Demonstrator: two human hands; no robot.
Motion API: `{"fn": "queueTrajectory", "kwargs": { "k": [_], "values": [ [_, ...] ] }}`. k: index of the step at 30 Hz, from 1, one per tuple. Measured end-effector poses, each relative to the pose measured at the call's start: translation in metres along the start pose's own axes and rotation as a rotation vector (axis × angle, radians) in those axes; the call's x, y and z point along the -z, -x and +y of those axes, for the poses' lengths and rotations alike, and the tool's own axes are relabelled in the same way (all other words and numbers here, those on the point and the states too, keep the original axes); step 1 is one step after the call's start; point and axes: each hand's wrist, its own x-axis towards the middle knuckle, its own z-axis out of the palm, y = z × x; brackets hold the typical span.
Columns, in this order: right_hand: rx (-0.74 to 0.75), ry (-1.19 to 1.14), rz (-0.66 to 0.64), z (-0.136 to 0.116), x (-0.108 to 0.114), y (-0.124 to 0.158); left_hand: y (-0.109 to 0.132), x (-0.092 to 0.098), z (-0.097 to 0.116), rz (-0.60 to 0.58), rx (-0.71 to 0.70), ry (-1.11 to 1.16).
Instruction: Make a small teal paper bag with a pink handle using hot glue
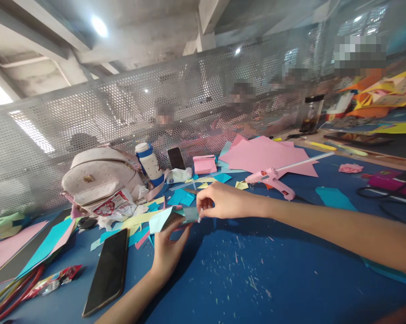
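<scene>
My left hand (171, 245) is closed around a piece of light blue paper (160, 220), with the thumb below and the fingers partly hidden behind it. At the paper's right end, my right hand (219, 202) pinches its edge between thumb and fingertips. A small whitish bit shows at those fingertips, too small to name. Just left of my right knuckles a dark pointed tip (190, 191) shows; I cannot tell whether the hand holds it. Blue and yellow paper scraps (181, 197) lie behind both hands. A pink glue gun (273, 180) lies beyond my right wrist.
A black phone (106, 270) lies left of my left forearm. Behind stand a pale backpack (98, 175) and a white-blue bottle (149, 164). Pink paper sheets (266, 155) spread before a perforated metal screen (122, 117). Tiny paper shreds litter the blue tabletop (223, 292).
</scene>
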Motion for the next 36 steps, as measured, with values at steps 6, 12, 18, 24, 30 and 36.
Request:
{"fn": "queueTrajectory", "kwargs": {
  "k": [6, 12, 18, 24, 30, 36],
  "values": [
    [0.027, 0.006, 0.013, 0.0008, -0.0015, 0.0001, 0.0002, 0.0004, 0.0004, -0.007, 0.01, 0.002],
    [0.016, 0.006, -0.011, 0.0008, 0.0002, -0.0005, 0.0008, 0.0007, -0.0006, -0.007, 0.002, 0.0],
    [0.014, 0.007, -0.021, 0.0031, -0.0002, -0.0014, 0.0017, 0.0011, -0.0015, -0.031, 0.027, 0.003],
    [0.013, 0.015, -0.023, 0.0029, 0.0004, -0.002, 0.0009, 0.0002, -0.0015, -0.018, 0.065, 0.013],
    [0.012, 0.026, -0.024, 0.0055, -0.0001, -0.0031, 0.0017, 0.0013, -0.0006, -0.033, 0.099, 0.038],
    [0.032, 0.016, -0.017, 0.0061, -0.0001, -0.0035, 0.0013, 0.0017, 0.0, -0.011, 0.087, 0.016]
  ]
}}
